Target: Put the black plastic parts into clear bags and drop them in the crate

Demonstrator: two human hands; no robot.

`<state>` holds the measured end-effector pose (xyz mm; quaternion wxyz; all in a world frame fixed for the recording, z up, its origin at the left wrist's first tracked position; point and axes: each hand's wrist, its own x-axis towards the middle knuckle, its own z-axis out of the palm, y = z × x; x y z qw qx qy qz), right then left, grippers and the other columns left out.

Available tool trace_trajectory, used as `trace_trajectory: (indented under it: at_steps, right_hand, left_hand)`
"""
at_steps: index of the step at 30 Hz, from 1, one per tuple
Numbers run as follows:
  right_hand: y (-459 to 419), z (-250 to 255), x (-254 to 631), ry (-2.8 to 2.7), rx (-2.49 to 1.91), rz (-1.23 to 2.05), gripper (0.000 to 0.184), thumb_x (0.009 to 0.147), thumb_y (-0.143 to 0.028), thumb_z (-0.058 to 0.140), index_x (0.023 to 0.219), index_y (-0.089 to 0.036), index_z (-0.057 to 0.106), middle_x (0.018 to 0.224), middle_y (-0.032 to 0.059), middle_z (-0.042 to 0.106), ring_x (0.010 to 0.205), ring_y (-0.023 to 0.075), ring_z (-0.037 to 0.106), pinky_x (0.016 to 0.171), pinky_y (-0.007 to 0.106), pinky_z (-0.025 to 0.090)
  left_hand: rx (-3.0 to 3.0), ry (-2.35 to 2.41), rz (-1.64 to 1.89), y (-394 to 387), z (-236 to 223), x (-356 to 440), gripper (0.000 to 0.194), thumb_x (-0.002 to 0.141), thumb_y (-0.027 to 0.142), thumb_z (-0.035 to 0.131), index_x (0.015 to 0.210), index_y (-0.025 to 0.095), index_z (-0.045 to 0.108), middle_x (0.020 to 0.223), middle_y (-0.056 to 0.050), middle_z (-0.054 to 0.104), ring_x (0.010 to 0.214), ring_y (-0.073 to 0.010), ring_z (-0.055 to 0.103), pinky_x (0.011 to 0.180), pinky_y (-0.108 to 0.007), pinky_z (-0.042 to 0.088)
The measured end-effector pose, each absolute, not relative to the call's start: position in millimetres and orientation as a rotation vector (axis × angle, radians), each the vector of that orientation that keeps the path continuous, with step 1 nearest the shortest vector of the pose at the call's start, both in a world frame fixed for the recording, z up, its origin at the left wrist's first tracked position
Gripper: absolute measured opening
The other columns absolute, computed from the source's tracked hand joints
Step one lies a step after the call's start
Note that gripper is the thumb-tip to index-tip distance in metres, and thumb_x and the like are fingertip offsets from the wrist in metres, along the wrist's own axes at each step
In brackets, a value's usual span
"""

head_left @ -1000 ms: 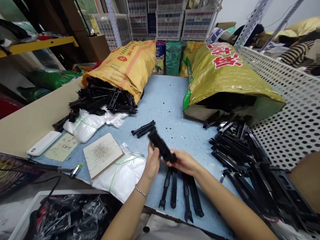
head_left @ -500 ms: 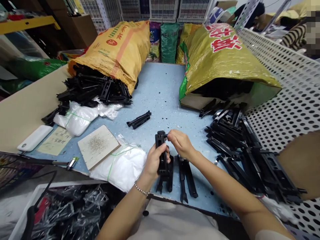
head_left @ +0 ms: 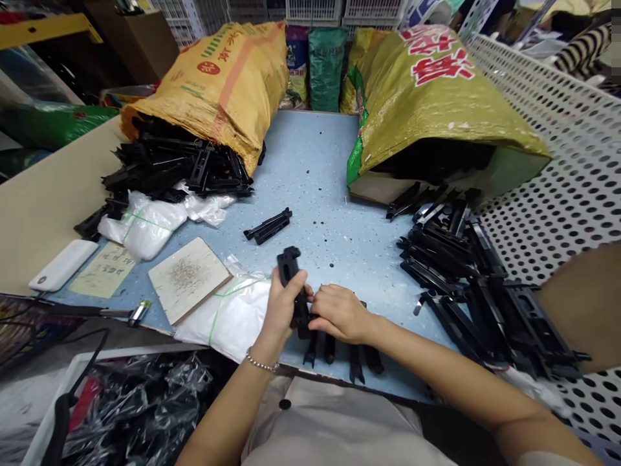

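In my left hand [head_left: 283, 304], fingers closed around it, is a long black plastic part [head_left: 290, 264] with slots and a notched upper end. It tilts up and away from me, over the near edge of the blue table. My right hand [head_left: 339, 313] is curled against the part's lower right side, its fingertips partly hidden. Under the right hand, more black plastic parts [head_left: 356, 366] lie side by side, pointing toward me. Farther off, a pair of narrow black parts [head_left: 268, 226] rests on the table [head_left: 310, 149].
A yellow sack [head_left: 228, 84] spills black parts at left. An olive sack [head_left: 436, 110] stands by a pile of parts [head_left: 436, 259] at right. White plastic bags [head_left: 226, 317], a square board [head_left: 189, 278] and a white device [head_left: 63, 265] lie at left. A crate of wrapped pieces [head_left: 140, 408] sits below.
Both hands have shifted left with the black part, which now leans more. My right hand has moved from its top end down to its lower end.
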<state>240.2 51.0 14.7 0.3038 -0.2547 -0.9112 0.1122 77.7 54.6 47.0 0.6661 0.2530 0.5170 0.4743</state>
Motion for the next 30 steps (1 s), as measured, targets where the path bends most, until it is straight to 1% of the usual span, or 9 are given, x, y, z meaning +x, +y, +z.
trace_trajectory:
  at_steps: [2, 5, 8, 10, 13, 17, 23, 26, 30]
  right_hand:
    - [73.2, 15.8, 238.9, -2.444, -0.781, 0.483, 0.048, 0.103, -0.045, 0.022, 0.086, -0.015, 0.055, 0.082, 0.0060, 0.056, 0.077, 0.0130, 0.047, 0.074, 0.027, 0.037]
    - [125.2, 12.2, 223.3, -2.396, -1.103, 0.508, 0.038, 0.102, -0.037, 0.027, 0.106, -0.014, 0.057, 0.102, 0.0084, 0.059, 0.096, 0.0141, 0.052, 0.087, 0.027, 0.040]
    - [183.1, 4.7, 192.7, -2.445, -1.290, 0.413, 0.039, 0.098, -0.025, 0.036, 0.133, -0.013, 0.048, 0.137, 0.0115, 0.045, 0.127, 0.0183, 0.039, 0.106, 0.032, 0.034]
    - [213.3, 0.5, 172.8, -2.474, -1.288, 0.397, 0.045, 0.096, -0.017, 0.036, 0.140, -0.013, 0.042, 0.146, 0.0118, 0.035, 0.136, 0.0200, 0.029, 0.111, 0.035, 0.028]
    - [238.1, -2.1, 155.4, -2.519, -1.261, 0.401, 0.040, 0.092, -0.014, 0.046, 0.132, -0.012, 0.052, 0.136, 0.0139, 0.046, 0.132, 0.0232, 0.033, 0.111, 0.039, 0.024]
    - [235.0, 0.3, 155.5, -2.491, -1.333, 0.414, 0.021, 0.089, -0.018, 0.056, 0.104, -0.005, 0.062, 0.112, 0.0186, 0.056, 0.114, 0.0251, 0.044, 0.102, 0.039, 0.031]
    - [150.2, 13.2, 183.2, -2.400, -1.295, 0.576, 0.025, 0.098, -0.032, 0.045, 0.108, -0.014, 0.059, 0.101, 0.0080, 0.056, 0.095, 0.0137, 0.052, 0.085, 0.025, 0.041]
    - [104.7, 25.3, 206.4, -2.272, -1.038, 0.693, 0.031, 0.102, -0.035, 0.034, 0.099, -0.017, 0.058, 0.089, 0.0042, 0.056, 0.084, 0.0101, 0.052, 0.078, 0.022, 0.041]
    - [93.9, 37.8, 233.6, -2.083, -1.045, 0.334, 0.039, 0.101, -0.046, 0.032, 0.094, -0.015, 0.054, 0.086, 0.0072, 0.056, 0.081, 0.0145, 0.048, 0.076, 0.028, 0.038]
  left_hand:
    - [0.611, 1.265, 1.119, 55.8, 36.7, 61.2, 0.064, 0.066, 0.047, 0.070, 0.115, 0.022, 0.036, 0.083, 0.002, 0.061, 0.069, -0.0080, 0.062, 0.068, -0.023, 0.052]
    - [0.709, 1.355, 0.880, 48.0, 12.4, 46.9, 0.044, 0.074, 0.045, 0.059, 0.107, 0.018, 0.045, 0.088, -0.003, 0.062, 0.078, -0.0121, 0.062, 0.073, -0.028, 0.052]
    - [1.085, 1.456, 0.702, 30.5, -12.8, 57.4, 0.033, 0.079, 0.041, 0.049, 0.099, 0.015, 0.057, 0.097, -0.008, 0.061, 0.098, -0.0171, 0.057, 0.093, -0.036, 0.049]
    - [1.368, 1.534, 0.716, 19.7, -24.2, 71.3, 0.040, 0.082, 0.040, 0.047, 0.111, 0.016, 0.059, 0.114, -0.011, 0.056, 0.113, -0.0193, 0.050, 0.108, -0.040, 0.040]
    - [1.544, 1.628, 0.729, 11.8, -31.4, 82.8, 0.053, 0.085, 0.040, 0.043, 0.132, 0.016, 0.049, 0.127, -0.015, 0.049, 0.126, -0.0227, 0.042, 0.115, -0.045, 0.032]
    - [1.467, 1.556, 0.777, 18.9, -30.8, 70.8, 0.058, 0.085, 0.047, 0.045, 0.135, 0.018, 0.047, 0.134, -0.014, 0.046, 0.132, -0.0227, 0.040, 0.118, -0.045, 0.030]
    - [0.744, 1.254, 1.272, 54.2, -0.9, 57.8, 0.080, 0.080, 0.055, 0.053, 0.146, 0.028, 0.016, 0.147, -0.010, 0.035, 0.126, -0.0131, 0.049, 0.105, -0.027, 0.044]
    - [0.615, 1.106, 1.340, 61.1, 22.3, 64.8, 0.073, 0.074, 0.050, 0.064, 0.136, 0.027, 0.033, 0.117, -0.003, 0.056, 0.091, -0.0060, 0.060, 0.082, -0.019, 0.050]
    - [0.615, 0.914, 1.045, 46.6, 39.0, 83.3, 0.055, 0.068, 0.043, 0.070, 0.114, 0.020, 0.048, 0.081, 0.003, 0.054, 0.058, -0.0030, 0.052, 0.056, -0.019, 0.044]
